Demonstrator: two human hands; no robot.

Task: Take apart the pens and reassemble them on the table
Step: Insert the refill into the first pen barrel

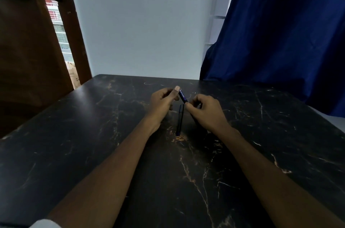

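The black marble-patterned worktop (93,134) with gold veins fills the lower view, with a deep blue fabric curtain (280,32) hanging at its far right and a brown wooden door (28,50) at the far left. Both bare forearms reach to mid-worktop. The left hand (163,101) and right hand (204,111), fingers curled, pinch opposite ends of a short dark blue pen barrel (182,96), held tilted above the surface. A second slim dark pen (180,121) lies on the worktop between the hands
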